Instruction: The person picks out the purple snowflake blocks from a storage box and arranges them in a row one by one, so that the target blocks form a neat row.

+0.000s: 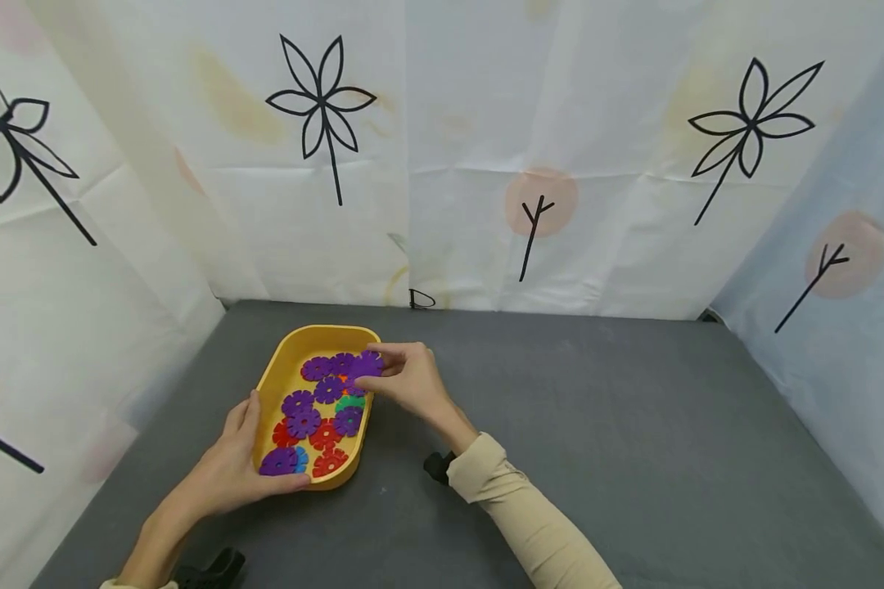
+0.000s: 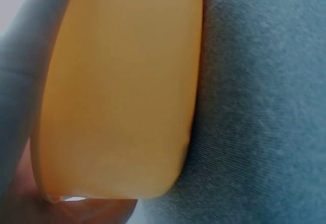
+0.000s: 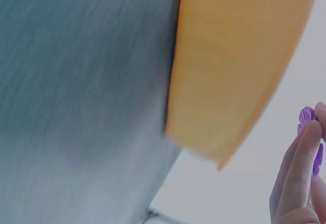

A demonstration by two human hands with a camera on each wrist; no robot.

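Observation:
A yellow plastic tray [image 1: 283, 376] with rounded corners stands on the left part of the table, holding several flower-shaped plastic discs. Most are purple [image 1: 304, 423]; red [image 1: 329, 462], green [image 1: 349, 402] and blue [image 1: 302, 458] ones show among them. My left hand [image 1: 224, 462] grips the tray's near left corner, thumb along the near rim and fingers against the left side. In the left wrist view the tray's outer wall [image 2: 122, 91] fills the middle. Over the tray's right rim, my right hand [image 1: 412, 380] pinches a purple flower disc [image 3: 306, 116] between thumb and fingers.
The grey tabletop [image 1: 597, 442] stretches to the right of the tray. White cloth [image 1: 457, 123] with drawn flowers closes off the back and both sides. Black wrist straps show at the left wrist [image 1: 217, 568] and the right wrist [image 1: 438, 468].

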